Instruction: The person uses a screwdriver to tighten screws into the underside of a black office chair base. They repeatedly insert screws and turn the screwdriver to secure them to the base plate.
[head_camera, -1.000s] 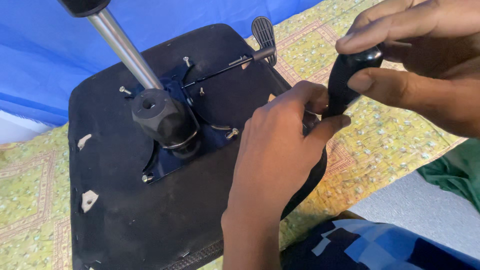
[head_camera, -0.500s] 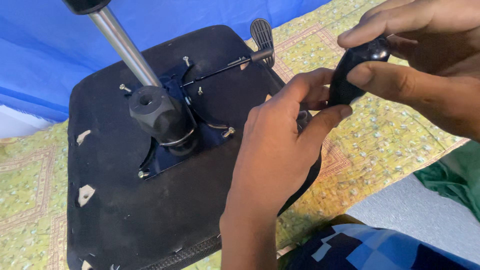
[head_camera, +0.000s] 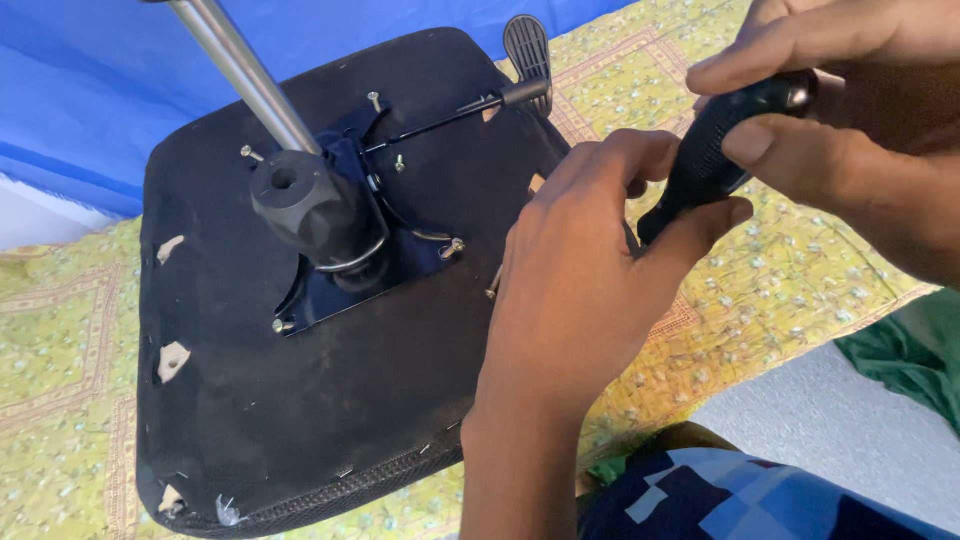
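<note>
1. Gripping firmly: our right hand (head_camera: 850, 130) is wrapped around a black tool handle (head_camera: 715, 150), thumb pressed on its textured side and index finger laid over the top; the handle slants from 2 o'clock down toward 8 o'clock.
2. Our left hand (head_camera: 580, 290) is cupped at the lower tip of the same handle, thumb and forefinger pinched against it. We cannot tell what lies under the palm; the tool's working end is hidden.
3. Both hands sit at the 3 o'clock edge of an upturned black chair seat (head_camera: 230, 400), which fills the centre and left of the view and rests on a yellow-green patterned cloth (head_camera: 780, 290).
4. A dark metal mounting plate (head_camera: 400, 250) is screwed to the seat underside, just left of our left hand. A black hub (head_camera: 310, 205) stands on it, with a shiny metal column (head_camera: 245, 70) rising toward 11 o'clock.
5. A thin rod runs from the plate toward 1 o'clock and ends in a ribbed black lever paddle (head_camera: 527, 45).
6. Blue sheeting (head_camera: 90, 90) lies at 10 o'clock; a green fabric (head_camera: 910, 370) at 4 o'clock; a blue-checked garment (head_camera: 740, 500) at 5 o'clock.
</note>
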